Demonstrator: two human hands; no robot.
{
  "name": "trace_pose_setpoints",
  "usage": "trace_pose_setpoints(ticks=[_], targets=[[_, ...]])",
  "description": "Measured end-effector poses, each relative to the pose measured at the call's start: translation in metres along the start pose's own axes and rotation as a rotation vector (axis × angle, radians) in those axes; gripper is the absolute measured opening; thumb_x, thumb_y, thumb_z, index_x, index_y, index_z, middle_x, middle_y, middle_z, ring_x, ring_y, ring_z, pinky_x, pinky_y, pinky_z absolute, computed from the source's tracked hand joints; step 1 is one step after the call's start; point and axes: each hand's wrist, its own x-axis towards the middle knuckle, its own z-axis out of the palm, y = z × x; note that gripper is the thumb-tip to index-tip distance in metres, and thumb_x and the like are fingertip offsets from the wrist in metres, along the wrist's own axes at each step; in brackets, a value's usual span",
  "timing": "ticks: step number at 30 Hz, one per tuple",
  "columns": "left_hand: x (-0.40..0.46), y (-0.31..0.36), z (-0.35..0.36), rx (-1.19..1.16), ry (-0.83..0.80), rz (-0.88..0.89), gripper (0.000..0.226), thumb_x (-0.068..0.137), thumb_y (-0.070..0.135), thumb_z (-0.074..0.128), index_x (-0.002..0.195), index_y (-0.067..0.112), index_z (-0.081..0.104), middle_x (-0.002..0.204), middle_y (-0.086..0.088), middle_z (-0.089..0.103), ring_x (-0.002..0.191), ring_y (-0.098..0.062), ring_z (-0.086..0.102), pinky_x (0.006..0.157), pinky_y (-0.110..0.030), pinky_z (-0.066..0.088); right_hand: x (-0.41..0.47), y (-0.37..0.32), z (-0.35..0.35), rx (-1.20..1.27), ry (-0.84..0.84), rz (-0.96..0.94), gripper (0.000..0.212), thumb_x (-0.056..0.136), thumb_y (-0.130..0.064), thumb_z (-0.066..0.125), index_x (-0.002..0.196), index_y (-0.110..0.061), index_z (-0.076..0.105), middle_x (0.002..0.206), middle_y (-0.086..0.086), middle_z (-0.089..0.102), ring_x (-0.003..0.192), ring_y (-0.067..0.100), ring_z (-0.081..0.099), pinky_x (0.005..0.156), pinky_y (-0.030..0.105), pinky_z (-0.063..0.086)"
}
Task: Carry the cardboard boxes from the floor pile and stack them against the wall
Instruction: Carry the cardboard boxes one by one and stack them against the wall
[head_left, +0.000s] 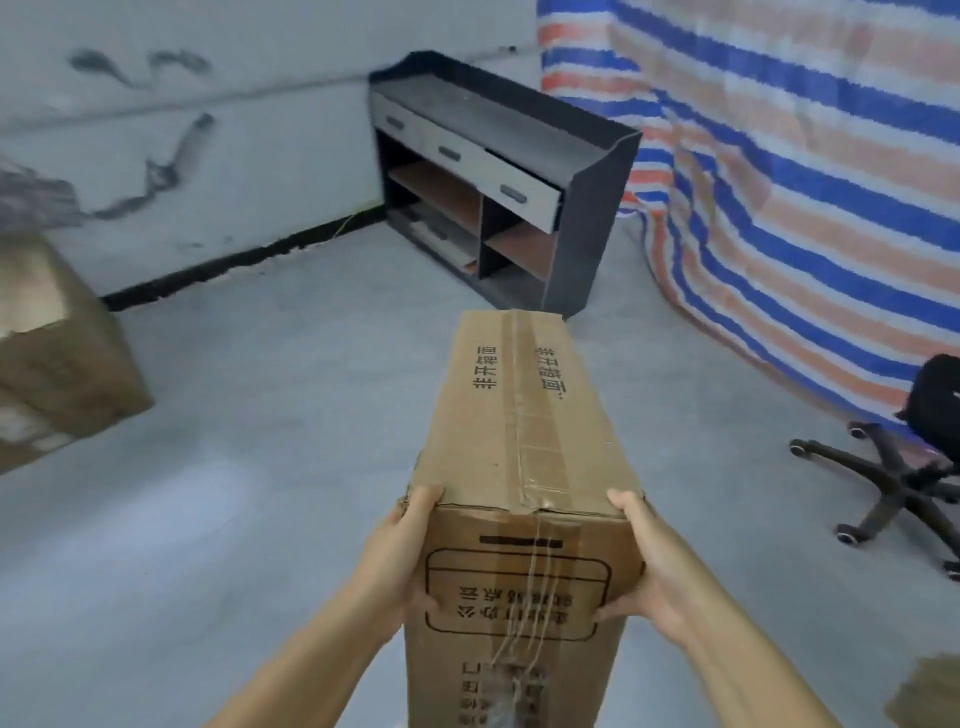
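Note:
A long brown cardboard box (519, 441) with taped seam and black printed characters is held up in front of me, pointing away over the grey floor. My left hand (400, 561) grips its near left edge, thumb on the end face. My right hand (649, 566) grips the near right edge the same way. Another cardboard box (57, 358) stands at the left by the white wall (208, 156). A corner of a further box (930, 696) shows at the bottom right.
A black shelf unit (498, 176) with grey drawers stands in the far corner. A striped blue, orange and white tarp (805, 182) hangs on the right. The base of a black office chair (898, 467) sits at the right edge. Bare grey floor (270, 441) lies between.

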Motion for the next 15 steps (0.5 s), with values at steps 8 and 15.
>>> trace_pose_setpoints(ticks=[8, 15], targets=[[0.034, 0.055, -0.151, -0.192, 0.250, 0.031, 0.021, 0.084, 0.054, 0.054, 0.096, 0.037, 0.051, 0.103, 0.012, 0.057, 0.093, -0.013, 0.055, 0.083, -0.061, 0.051, 0.041, -0.050, 0.191, -0.171, -0.286, 0.025, 0.035, 0.090, -0.045, 0.048, 0.113, -0.022, 0.061, 0.112, 0.017, 0.068, 0.100, 0.036, 0.065, 0.071, 0.067, 0.052], [0.075, 0.111, -0.223, -0.346, 0.393, 0.044, 0.046, 0.086, 0.053, 0.053, 0.126, 0.032, 0.048, 0.123, 0.002, 0.055, 0.118, -0.030, 0.049, 0.087, -0.070, 0.044, 0.092, -0.107, 0.312, -0.293, -0.427, 0.025, 0.034, 0.089, -0.046, 0.051, 0.115, -0.025, 0.060, 0.115, 0.014, 0.065, 0.104, 0.037, 0.062, 0.069, 0.072, 0.049]])
